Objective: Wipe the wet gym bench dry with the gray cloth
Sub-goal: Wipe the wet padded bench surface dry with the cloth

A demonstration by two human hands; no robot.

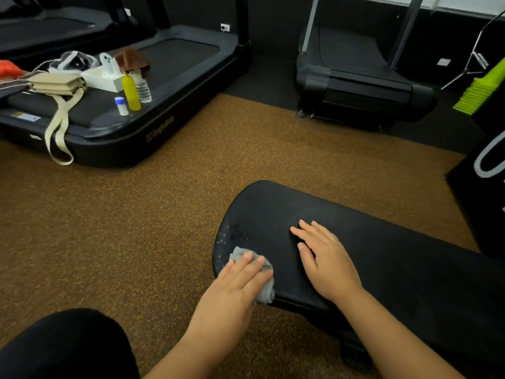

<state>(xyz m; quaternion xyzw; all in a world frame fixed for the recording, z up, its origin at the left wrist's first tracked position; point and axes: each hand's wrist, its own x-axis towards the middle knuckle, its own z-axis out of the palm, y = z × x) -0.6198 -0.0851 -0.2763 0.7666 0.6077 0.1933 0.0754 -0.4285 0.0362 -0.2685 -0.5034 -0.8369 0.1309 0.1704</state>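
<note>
L hand [240,272] nearest, fingers flat, pressing bunched gray cloth [263,285] on bench [396,255] near edge. R hand [326,258] open, palm down, empty, bracing pad. Droplets [232,236] just ahead of cloth. Est early; most wiping left.

Setting: a gym. Evidence: black padded bench [382,242], on which the left hand [235,285] presses a gray cloth [240,254]. Beyond that grip and to its left, a black treadmill [153,132] with "impulse" printed on its frame; a tan bag [58,84], yellow bottle [130,91] and clear water bottle [142,87] sit on its deck. Beyond and right of the grip, a curved treadmill [355,86]. Brown speckled rubber flooring [136,214] lies around the bench.
</note>
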